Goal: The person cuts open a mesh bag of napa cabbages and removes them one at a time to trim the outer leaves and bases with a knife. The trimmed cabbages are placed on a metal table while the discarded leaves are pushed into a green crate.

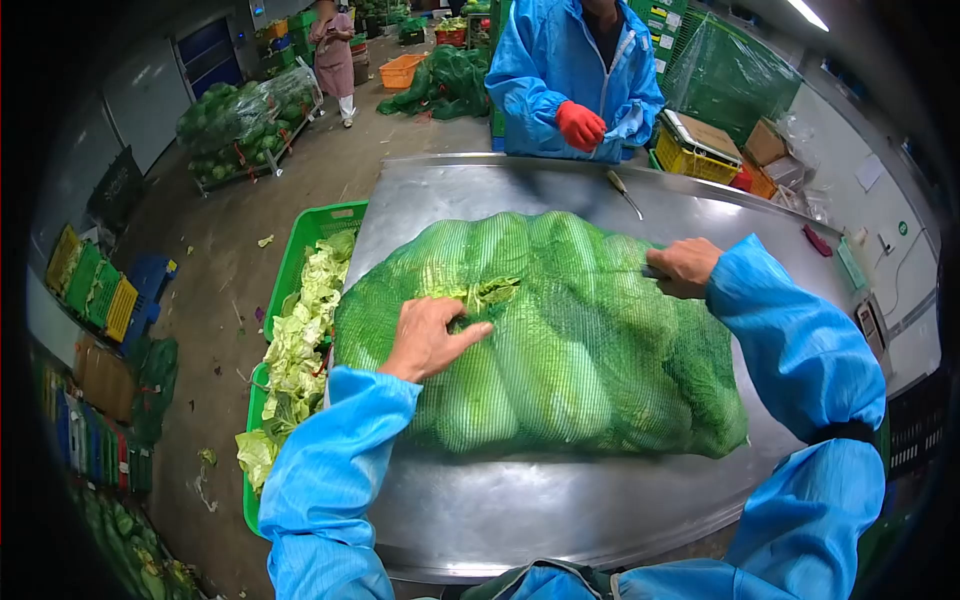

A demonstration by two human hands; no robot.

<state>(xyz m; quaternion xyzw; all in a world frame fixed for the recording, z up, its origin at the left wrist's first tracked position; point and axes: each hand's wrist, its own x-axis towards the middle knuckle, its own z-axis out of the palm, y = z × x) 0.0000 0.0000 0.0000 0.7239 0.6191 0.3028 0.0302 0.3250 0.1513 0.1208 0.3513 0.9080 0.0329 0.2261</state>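
A large green mesh bag (560,370) packed with long pale-green cabbages lies across the metal table. Near its upper middle is a torn-looking opening (490,292) where yellowish leaves show. My left hand (430,338) rests on the mesh just left of that opening, thumb and fingers apart. At the bag's upper right, my right hand (688,266) is closed around the dark handle of a knife (652,271). Its blade points left along the mesh and is hard to make out.
The metal table (480,515) has a hooked knife (624,192) at its far edge. Green crates (318,222) with loose leaves (305,320) stand at left. Opposite, a co-worker in a blue jacket (545,75) wears a red glove (581,126). A cabbage cart (245,125) stands behind.
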